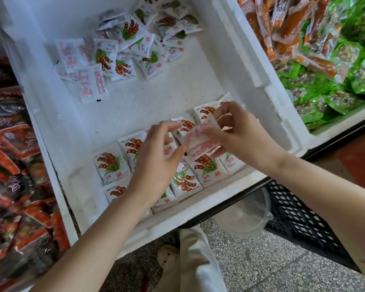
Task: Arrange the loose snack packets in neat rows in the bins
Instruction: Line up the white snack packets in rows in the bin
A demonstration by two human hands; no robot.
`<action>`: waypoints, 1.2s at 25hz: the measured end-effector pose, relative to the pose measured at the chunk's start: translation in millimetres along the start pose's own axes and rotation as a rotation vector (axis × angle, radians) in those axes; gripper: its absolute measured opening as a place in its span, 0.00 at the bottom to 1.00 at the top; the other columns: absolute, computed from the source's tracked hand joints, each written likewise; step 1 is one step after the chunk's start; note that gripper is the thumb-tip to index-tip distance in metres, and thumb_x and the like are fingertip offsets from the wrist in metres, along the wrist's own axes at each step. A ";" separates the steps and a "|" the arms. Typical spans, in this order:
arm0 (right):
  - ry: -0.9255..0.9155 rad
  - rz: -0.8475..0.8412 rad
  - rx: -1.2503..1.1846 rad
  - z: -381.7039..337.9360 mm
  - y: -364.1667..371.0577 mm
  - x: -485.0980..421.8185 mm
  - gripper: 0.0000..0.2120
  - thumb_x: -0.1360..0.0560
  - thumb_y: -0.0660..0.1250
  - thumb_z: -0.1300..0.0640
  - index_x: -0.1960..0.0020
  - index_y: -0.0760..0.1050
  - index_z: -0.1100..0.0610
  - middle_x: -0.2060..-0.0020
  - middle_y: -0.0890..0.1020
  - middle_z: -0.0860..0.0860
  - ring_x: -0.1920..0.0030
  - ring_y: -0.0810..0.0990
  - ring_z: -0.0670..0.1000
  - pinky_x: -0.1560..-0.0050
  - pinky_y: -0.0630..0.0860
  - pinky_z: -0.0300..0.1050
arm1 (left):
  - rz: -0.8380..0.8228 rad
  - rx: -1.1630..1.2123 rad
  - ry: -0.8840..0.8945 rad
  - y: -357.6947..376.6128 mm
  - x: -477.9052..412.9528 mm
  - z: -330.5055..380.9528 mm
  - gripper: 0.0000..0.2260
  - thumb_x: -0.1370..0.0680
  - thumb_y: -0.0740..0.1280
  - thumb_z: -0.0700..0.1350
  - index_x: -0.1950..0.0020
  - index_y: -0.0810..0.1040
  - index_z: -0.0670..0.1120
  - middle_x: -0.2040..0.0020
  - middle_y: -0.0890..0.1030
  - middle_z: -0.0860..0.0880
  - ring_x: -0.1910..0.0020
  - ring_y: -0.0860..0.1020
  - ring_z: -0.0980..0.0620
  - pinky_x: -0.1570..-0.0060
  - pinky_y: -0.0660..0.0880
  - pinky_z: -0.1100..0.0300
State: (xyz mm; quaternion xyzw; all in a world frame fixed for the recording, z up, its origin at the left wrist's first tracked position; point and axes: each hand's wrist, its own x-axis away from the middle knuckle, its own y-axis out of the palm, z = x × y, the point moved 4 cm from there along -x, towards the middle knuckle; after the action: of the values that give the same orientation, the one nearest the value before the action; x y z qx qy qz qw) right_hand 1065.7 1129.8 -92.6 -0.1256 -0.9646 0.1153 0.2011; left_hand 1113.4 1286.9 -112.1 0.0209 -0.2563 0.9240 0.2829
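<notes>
A white foam bin (251, 66) holds small white snack packets printed with brown pods. Several lie in tidy rows (112, 165) along the near edge. A loose heap (124, 49) sits at the far side, some packets turned red-print side up. My right hand (238, 131) pinches one packet (200, 140), red-print back facing up, just above the rows. My left hand (156, 152) hovers over the rows with spread, relaxed fingers, its fingertips close to that packet's left edge.
A bin of red and black packets (11, 175) stands on the left. Orange packets (293, 28) and green packets (335, 85) fill the bin on the right. Below are a black crate (299, 213), a clear plastic tub (240, 216) and speckled floor.
</notes>
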 end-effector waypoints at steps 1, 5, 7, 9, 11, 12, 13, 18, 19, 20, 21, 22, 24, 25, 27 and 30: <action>0.048 -0.007 -0.071 0.9 2.8 -1.3 0.10 0.24 0.67 0.60 0.46 0.69 0.58 0.55 0.79 0.56 0.64 0.84 0.51 0.65 0.81 0.42 | -0.082 -0.019 0.026 1.5 3.6 3.1 0.13 0.22 0.67 0.45 0.39 0.73 0.55 0.46 0.73 0.63 0.50 0.73 0.74 0.55 0.69 0.81; 0.239 -0.111 -0.309 -5.3 16.3 -8.3 0.05 0.23 0.63 0.63 0.47 0.72 0.58 0.61 0.81 0.57 0.65 0.84 0.51 0.64 0.80 0.39 | -0.197 -0.022 0.001 2.0 14.9 3.7 0.14 0.23 0.68 0.49 0.39 0.70 0.58 0.46 0.74 0.66 0.53 0.73 0.76 0.55 0.69 0.81; 0.247 -0.177 -0.303 -10.5 21.4 -9.5 0.05 0.23 0.64 0.56 0.51 0.74 0.59 0.62 0.82 0.56 0.62 0.84 0.51 0.61 0.81 0.39 | -0.047 0.009 0.020 -5.9 14.4 -3.9 0.10 0.21 0.67 0.43 0.42 0.73 0.51 0.49 0.78 0.62 0.53 0.77 0.70 0.53 0.74 0.73; 0.103 -0.204 0.007 -11.2 21.4 -12.0 0.10 0.25 0.65 0.48 0.54 0.74 0.56 0.61 0.82 0.52 0.61 0.84 0.48 0.59 0.80 0.38 | 0.020 0.086 -0.019 -10.8 14.1 -12.7 0.07 0.21 0.66 0.41 0.43 0.74 0.47 0.50 0.82 0.54 0.51 0.80 0.60 0.48 0.79 0.58; -0.137 -0.142 0.456 -14.7 24.0 -13.2 0.08 0.28 0.67 0.46 0.56 0.72 0.49 0.59 0.77 0.47 0.60 0.79 0.46 0.58 0.76 0.35 | -0.033 0.097 -0.046 -10.1 16.9 -17.7 0.07 0.21 0.66 0.41 0.43 0.75 0.44 0.49 0.82 0.49 0.49 0.81 0.51 0.46 0.78 0.46; -0.209 -0.126 0.538 -15.5 27.8 -12.9 0.07 0.28 0.68 0.47 0.57 0.71 0.47 0.58 0.76 0.47 0.59 0.77 0.46 0.58 0.74 0.35 | -0.065 0.088 -0.047 -10.2 19.3 -19.1 0.08 0.21 0.66 0.41 0.42 0.75 0.44 0.49 0.82 0.48 0.49 0.81 0.50 0.47 0.78 0.44; -0.235 -0.142 0.532 -14.5 31.7 -13.0 0.06 0.28 0.69 0.49 0.59 0.71 0.48 0.58 0.76 0.48 0.59 0.76 0.46 0.58 0.73 0.37 | -0.082 0.078 -0.045 -10.5 21.3 -21.3 0.09 0.21 0.66 0.42 0.41 0.74 0.45 0.49 0.82 0.49 0.49 0.81 0.51 0.47 0.78 0.45; -0.269 -0.188 0.561 -10.5 41.0 -21.9 0.06 0.25 0.68 0.54 0.58 0.72 0.52 0.66 0.77 0.47 0.68 0.75 0.42 0.67 0.69 0.30 | -0.102 -0.309 -0.025 -21.7 36.9 -43.1 0.17 0.20 0.64 0.45 0.30 0.69 0.49 0.35 0.69 0.58 0.35 0.62 0.62 0.33 0.60 0.65; -0.270 -0.224 0.641 -8.4 44.1 -23.3 0.04 0.25 0.67 0.54 0.56 0.72 0.50 0.65 0.77 0.44 0.68 0.75 0.39 0.67 0.69 0.28 | -0.137 -0.440 -0.007 -22.5 40.1 -46.5 0.19 0.19 0.63 0.46 0.28 0.67 0.49 0.33 0.67 0.56 0.32 0.58 0.61 0.32 0.56 0.64; -0.265 -0.280 0.705 -4.6 48.7 -23.9 0.03 0.24 0.66 0.53 0.53 0.73 0.50 0.62 0.77 0.44 0.66 0.76 0.38 0.64 0.71 0.28 | -0.166 -0.518 -0.003 -23.1 42.5 -48.6 0.20 0.19 0.63 0.47 0.27 0.66 0.50 0.31 0.67 0.55 0.30 0.57 0.58 0.31 0.54 0.63; -0.255 -0.337 0.756 0.7 53.8 -24.2 0.04 0.24 0.65 0.52 0.50 0.73 0.50 0.60 0.79 0.45 0.62 0.78 0.40 0.60 0.74 0.32 | -0.189 -0.551 -0.013 -22.7 43.5 -49.7 0.20 0.19 0.63 0.48 0.27 0.66 0.51 0.30 0.66 0.54 0.30 0.58 0.56 0.31 0.54 0.63; -0.245 -0.389 0.796 6.1 58.8 -24.3 0.05 0.23 0.64 0.51 0.48 0.73 0.49 0.57 0.80 0.46 0.60 0.79 0.44 0.56 0.77 0.40 | -0.196 -0.561 -0.022 -22.4 44.0 -49.8 0.20 0.19 0.62 0.48 0.27 0.65 0.51 0.30 0.66 0.54 0.30 0.60 0.54 0.32 0.54 0.63; -0.238 -0.481 0.887 14.7 67.7 -22.3 0.05 0.22 0.62 0.50 0.47 0.72 0.47 0.56 0.81 0.49 0.61 0.80 0.47 0.54 0.79 0.47 | -0.191 -0.579 -0.015 -20.7 42.4 -48.8 0.20 0.18 0.62 0.48 0.26 0.65 0.51 0.30 0.67 0.53 0.29 0.61 0.54 0.32 0.54 0.63; -0.237 -0.524 0.929 18.4 71.0 -20.3 0.05 0.21 0.61 0.50 0.46 0.71 0.47 0.55 0.81 0.50 0.62 0.80 0.47 0.55 0.79 0.47 | -0.188 -0.589 -0.009 -20.0 41.5 -48.8 0.20 0.18 0.62 0.48 0.26 0.65 0.50 0.30 0.67 0.53 0.29 0.62 0.54 0.31 0.54 0.63; -0.235 -0.581 0.974 23.4 74.1 -16.9 0.08 0.21 0.60 0.50 0.43 0.72 0.47 0.53 0.81 0.50 0.61 0.80 0.47 0.54 0.79 0.47 | -0.187 -0.605 -0.009 -19.4 40.7 -50.2 0.20 0.18 0.62 0.48 0.26 0.65 0.50 0.30 0.68 0.53 0.29 0.62 0.53 0.31 0.55 0.62; -0.302 -0.512 0.928 20.4 73.8 -13.7 0.10 0.21 0.61 0.53 0.40 0.72 0.50 0.45 0.78 0.48 0.54 0.76 0.44 0.49 0.74 0.40 | -0.195 -0.625 0.000 -19.2 40.3 -52.8 0.20 0.18 0.61 0.49 0.26 0.65 0.50 0.29 0.67 0.53 0.29 0.63 0.54 0.30 0.54 0.62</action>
State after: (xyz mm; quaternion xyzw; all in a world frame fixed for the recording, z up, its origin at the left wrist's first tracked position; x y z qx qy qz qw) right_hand 1083.8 1191.8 -135.9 0.2327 -0.8304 0.4928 0.1163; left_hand 1095.4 1346.9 -141.7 -0.0427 -0.5243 0.7692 0.3628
